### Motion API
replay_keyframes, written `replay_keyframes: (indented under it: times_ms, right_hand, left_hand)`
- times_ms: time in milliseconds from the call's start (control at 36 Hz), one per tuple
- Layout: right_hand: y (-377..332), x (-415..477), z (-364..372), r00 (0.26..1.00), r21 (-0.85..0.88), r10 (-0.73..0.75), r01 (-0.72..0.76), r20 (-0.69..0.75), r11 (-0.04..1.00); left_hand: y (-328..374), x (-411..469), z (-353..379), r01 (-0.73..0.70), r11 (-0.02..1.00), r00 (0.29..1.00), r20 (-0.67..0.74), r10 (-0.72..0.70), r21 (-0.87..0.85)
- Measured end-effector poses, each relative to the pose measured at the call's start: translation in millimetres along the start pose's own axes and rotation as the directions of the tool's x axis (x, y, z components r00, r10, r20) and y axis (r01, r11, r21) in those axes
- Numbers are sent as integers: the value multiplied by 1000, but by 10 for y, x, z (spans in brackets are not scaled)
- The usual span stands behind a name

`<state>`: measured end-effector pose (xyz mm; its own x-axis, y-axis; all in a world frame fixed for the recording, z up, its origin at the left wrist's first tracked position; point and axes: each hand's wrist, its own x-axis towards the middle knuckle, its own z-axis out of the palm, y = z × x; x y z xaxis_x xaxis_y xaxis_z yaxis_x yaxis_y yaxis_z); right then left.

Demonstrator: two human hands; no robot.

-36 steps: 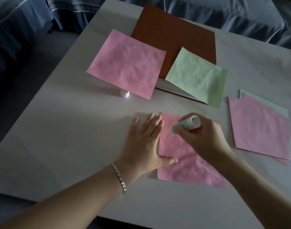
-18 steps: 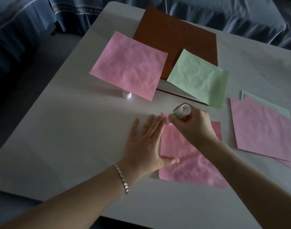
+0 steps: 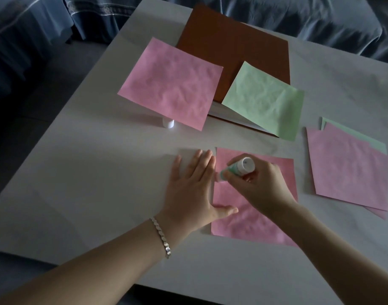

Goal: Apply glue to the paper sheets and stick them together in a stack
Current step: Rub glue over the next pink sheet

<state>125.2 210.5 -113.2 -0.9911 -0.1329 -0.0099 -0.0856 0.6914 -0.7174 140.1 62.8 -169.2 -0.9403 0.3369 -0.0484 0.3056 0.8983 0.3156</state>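
Note:
A pink paper sheet (image 3: 250,223) lies flat near the table's front. My left hand (image 3: 193,192) lies flat with straight fingers, pressing the sheet's left edge, thumb on the paper. My right hand (image 3: 259,183) grips a green and white glue stick (image 3: 237,168), its tip down on the sheet near the left edge. A stack of pink and green sheets (image 3: 349,170) lies to the right. A loose pink sheet (image 3: 171,82) and a green sheet (image 3: 263,100) sit further back.
A brown folder (image 3: 232,49) lies at the back under the loose sheets. A small white cap (image 3: 168,123) stands under the far pink sheet's edge. The white table (image 3: 89,183) has blue fabric (image 3: 298,16) behind it.
My right hand has drawn the glue stick from the sheet's top left corner down along the left edge. My left hand stays pressed in place.

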Motion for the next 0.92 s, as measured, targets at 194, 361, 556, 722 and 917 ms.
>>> replay_keyframes:
  times_ms: [194, 361, 556, 722, 917]
  right_hand:
    - [13, 337, 53, 990, -68, -1, -9, -139, 998]
    - [7, 421, 23, 959, 16, 91, -90, -268, 996]
    - [3, -5, -192, 931, 154, 258, -223, -260, 963]
    - [5, -179, -123, 938, 212, 320, -288, -137, 934]
    - [-69, -105, -8, 964, 105, 246, -236, -101, 966]
  left_hand:
    - [-3, -5, 14, 1, 1000, 1000, -22, -2, -17]
    - [1, -12, -3, 10, 1000, 1000, 15, -10, -26]
    - [-81, -19, -95, -67, 992, 998, 10, 69, -108]
    - [-321, 51, -226, -232, 969, 964, 112, 241, -89]
    - [-367, 136, -260, -328, 945, 933, 152, 327, -22]
